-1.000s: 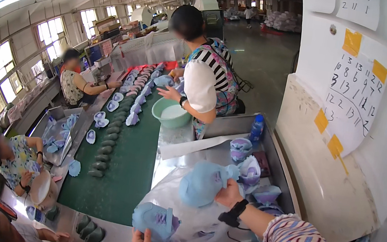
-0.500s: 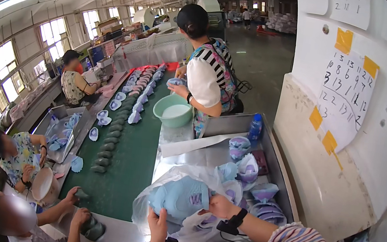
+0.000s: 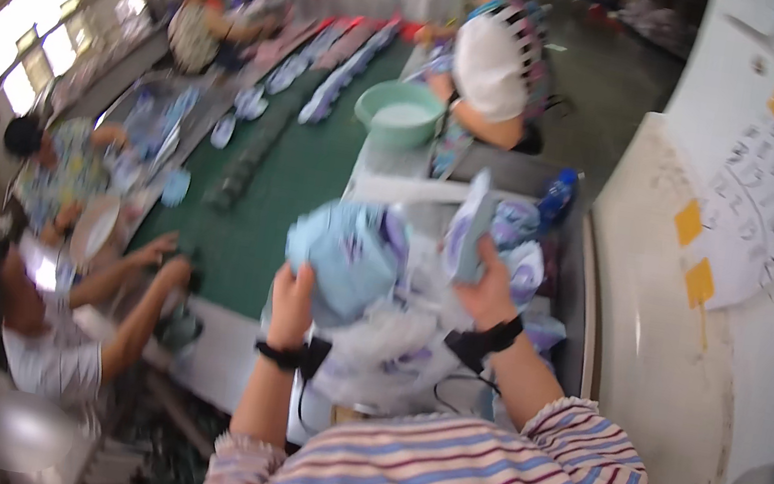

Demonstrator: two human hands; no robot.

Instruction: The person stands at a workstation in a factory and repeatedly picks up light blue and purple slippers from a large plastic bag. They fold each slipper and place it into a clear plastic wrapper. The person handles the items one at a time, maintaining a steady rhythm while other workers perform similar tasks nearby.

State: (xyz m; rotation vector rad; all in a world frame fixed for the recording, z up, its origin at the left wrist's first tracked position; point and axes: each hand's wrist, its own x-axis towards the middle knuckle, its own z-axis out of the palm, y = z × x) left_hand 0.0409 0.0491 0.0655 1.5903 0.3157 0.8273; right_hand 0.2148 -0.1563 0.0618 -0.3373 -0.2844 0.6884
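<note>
My left hand (image 3: pixel 292 306) grips a bundle of light-blue shoe uppers (image 3: pixel 344 258) with purple parts, thumb on the near side. To its right, my right hand (image 3: pixel 488 294) is closed on a single light-blue and purple shoe upper (image 3: pixel 472 227), held upright and apart from the bundle. Beneath both hands lies a crumpled clear plastic bag (image 3: pixel 391 344) with purple pieces showing through. More blue and purple uppers (image 3: pixel 515 222) sit in the metal tray beyond my right hand. Motion blur hides fine details.
A green conveyor belt (image 3: pixel 283 195) carries rows of uppers. Beside it stands a green basin (image 3: pixel 399 114) near a standing person (image 3: pixel 496 67). A blue bottle (image 3: pixel 557 196) is in the tray. Several people work along the left; a white panel (image 3: pixel 663 286) rises at right.
My right hand has left the blue bundle and now holds a separate upper. My left hand has lifted the bundle off the bag. The view has turned and blurred.
</note>
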